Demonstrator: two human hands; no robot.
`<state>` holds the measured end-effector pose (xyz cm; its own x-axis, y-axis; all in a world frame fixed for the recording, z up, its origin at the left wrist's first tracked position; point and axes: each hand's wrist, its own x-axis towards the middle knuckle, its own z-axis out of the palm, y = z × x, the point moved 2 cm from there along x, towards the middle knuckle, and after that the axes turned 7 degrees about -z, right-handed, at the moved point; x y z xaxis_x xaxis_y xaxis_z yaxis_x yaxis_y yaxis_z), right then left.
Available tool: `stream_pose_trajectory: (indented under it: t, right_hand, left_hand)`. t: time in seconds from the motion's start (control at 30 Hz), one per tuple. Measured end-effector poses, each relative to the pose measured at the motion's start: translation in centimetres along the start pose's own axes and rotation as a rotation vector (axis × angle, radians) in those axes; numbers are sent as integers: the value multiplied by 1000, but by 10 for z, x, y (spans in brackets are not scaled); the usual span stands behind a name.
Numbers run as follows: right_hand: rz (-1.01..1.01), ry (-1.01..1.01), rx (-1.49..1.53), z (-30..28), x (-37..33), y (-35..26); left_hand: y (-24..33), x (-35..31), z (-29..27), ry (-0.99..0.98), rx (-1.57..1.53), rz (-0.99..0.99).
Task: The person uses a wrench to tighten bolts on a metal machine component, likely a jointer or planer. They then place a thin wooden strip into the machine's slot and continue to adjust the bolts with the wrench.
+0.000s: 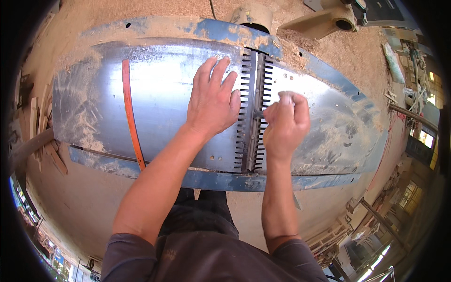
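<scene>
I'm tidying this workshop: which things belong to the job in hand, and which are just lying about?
Job, apparently:
dark bar near the right hand
metal table under the left hand

Lying about, apparently:
orange strip
wood pieces at far left

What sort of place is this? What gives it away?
Probably a woodworking shop: a steel machine table crossed by a toothed slot, what looks like sawdust strewn behind it, and wooden boards near the left edge.
</scene>
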<state>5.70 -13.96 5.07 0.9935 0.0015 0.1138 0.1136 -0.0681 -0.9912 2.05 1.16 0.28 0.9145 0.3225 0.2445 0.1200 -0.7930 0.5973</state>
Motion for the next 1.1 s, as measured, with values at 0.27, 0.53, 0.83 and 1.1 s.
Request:
stream_pose_trajectory:
  t: [0.27,0.53,0.83,1.1]
  right_hand:
    - [10,-41,85,-1,-8,-3]
    - [-4,-12,229,7,30,-18]
    - [79,-94,294,30,76,-3]
    - [336,-126,60,51,109,3]
  left_hand:
    - [4,1,-9,-15,-119,-69]
    - [-12,87,12,115,-142,-85]
    - [-31,139,40,-95,43,-120]
    - [-30,138,41,-100,56,-133]
